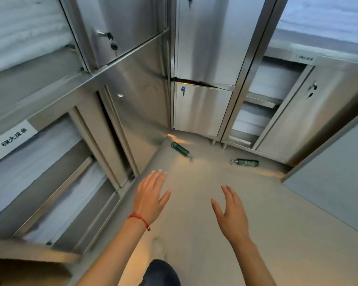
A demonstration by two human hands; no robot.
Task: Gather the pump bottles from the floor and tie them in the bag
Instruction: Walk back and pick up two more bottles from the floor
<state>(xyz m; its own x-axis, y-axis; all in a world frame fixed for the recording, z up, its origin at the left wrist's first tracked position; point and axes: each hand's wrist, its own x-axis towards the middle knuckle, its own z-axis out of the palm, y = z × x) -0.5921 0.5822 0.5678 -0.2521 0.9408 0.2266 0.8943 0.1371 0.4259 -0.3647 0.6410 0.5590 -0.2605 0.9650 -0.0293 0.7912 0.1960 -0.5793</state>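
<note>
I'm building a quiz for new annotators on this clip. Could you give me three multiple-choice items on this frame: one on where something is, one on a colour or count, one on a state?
1. Where do the pump bottles lie?
A. On a shelf
B. On the floor near the steel cabinets
C. In a bag

2. How many pump bottles show?
A. Two
B. Four
C. Six

3. What state are the hands in?
A. Both gripping bottles
B. One holding a bag
C. Both open and empty

Answers:
1. B: the far bottle and the right bottle lie on their sides on the floor by the cabinets.
2. A: only these two dark green bottles are visible.
3. C: the left hand and the right hand have spread fingers and hold nothing.
</note>
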